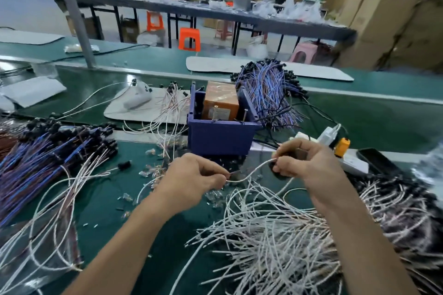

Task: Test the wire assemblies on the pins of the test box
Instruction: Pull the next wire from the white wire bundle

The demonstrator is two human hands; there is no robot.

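Fingers of left hand (191, 175) and right hand (304, 163) pinch a thin white wire assembly (251, 172) (black-capped at right).

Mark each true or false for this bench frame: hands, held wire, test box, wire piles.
1. The left hand and right hand hold one thin white wire assembly between them. True.
2. The blue plastic box contains an orange-brown block. True.
3. The held wire is plugged into the box. False: it hangs in front of the box, apart from it.
4. The loose pile of white wires lies left of the left hand. False: it lies lower right, under the right forearm. A bundle of blue-purple wires lies on the left.
5. The right hand is open and empty. False: it grips the wire's black end.
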